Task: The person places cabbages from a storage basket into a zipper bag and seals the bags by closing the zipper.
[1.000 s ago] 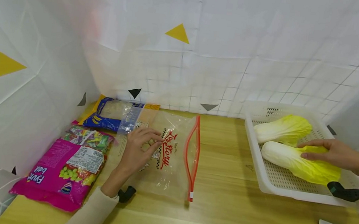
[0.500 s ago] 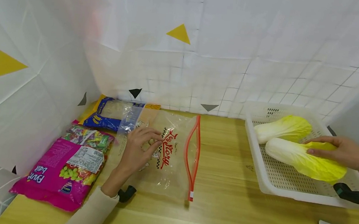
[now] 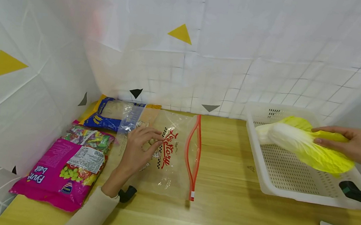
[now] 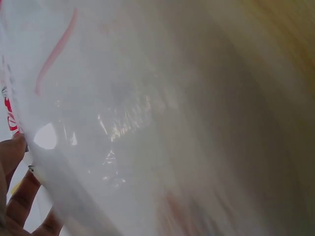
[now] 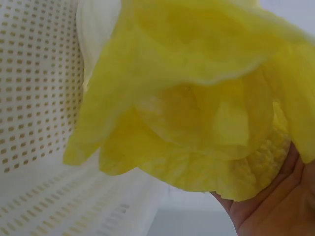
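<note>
The right hand (image 3: 357,144) has risen with the long napa cabbage of white stalk and ruffled yellow leaves (image 3: 309,146), shifting it toward the far and right edges of the white perforated plastic basket (image 3: 310,198). It now hides, in the head view, most of the second white-and-yellow napa cabbage (image 3: 296,121), previously plainly visible. More of the basket's slotted floor (image 3: 292,175) shows toward the near edge.

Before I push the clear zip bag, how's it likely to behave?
Probably floppy: the clear zip bag looks like thin film, its red-edged mouth bowed open. Likely light, since the table shows through it and nothing bulky appears inside. Possibly slippery: its surface throws glossy highlights.
</note>
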`<action>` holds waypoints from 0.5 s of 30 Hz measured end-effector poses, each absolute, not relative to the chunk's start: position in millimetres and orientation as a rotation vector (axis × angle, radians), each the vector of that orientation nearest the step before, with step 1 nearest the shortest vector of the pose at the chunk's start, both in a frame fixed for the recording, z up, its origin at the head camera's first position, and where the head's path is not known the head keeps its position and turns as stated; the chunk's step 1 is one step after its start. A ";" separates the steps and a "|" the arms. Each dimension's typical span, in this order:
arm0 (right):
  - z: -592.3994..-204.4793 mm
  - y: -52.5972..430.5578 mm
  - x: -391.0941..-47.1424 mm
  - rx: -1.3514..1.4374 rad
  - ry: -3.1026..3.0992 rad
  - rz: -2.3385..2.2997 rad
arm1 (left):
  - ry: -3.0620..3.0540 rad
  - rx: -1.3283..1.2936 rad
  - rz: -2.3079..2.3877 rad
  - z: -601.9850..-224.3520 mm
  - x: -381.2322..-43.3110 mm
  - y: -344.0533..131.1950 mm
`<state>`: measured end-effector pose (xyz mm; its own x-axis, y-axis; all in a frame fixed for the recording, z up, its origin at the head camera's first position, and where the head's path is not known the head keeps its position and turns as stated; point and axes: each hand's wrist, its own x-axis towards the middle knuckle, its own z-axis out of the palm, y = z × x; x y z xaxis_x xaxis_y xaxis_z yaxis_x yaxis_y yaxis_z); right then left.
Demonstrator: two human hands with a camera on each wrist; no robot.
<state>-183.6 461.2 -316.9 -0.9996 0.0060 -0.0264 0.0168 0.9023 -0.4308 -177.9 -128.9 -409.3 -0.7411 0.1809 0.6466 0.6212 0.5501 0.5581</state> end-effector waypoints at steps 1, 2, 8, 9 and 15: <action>-315.2 458.5 -183.9 0.014 3.048 -0.691 | -2.257 -0.646 -1.105 -409.0 -177.8 -128.8; -313.9 456.0 -184.6 0.015 3.060 -0.690 | -2.257 -0.646 -1.105 -408.5 -177.6 -128.7; -305.5 438.4 -187.7 -0.032 3.079 -0.751 | -2.257 -0.644 -1.111 -407.6 -177.3 -129.0; -304.1 435.3 -187.9 -0.047 3.072 -0.760 | -2.255 -0.645 -1.112 -407.8 -177.4 -129.2; -297.4 417.7 -187.2 -0.088 3.076 -0.824 | -2.245 -0.649 -1.107 -408.8 -178.1 -129.8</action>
<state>-187.2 417.7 -297.4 -0.9975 -0.0419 0.0571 -0.0648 0.8646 -0.4982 -178.1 -129.8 -408.8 -0.7330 0.1770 0.6568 0.6288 0.5445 0.5551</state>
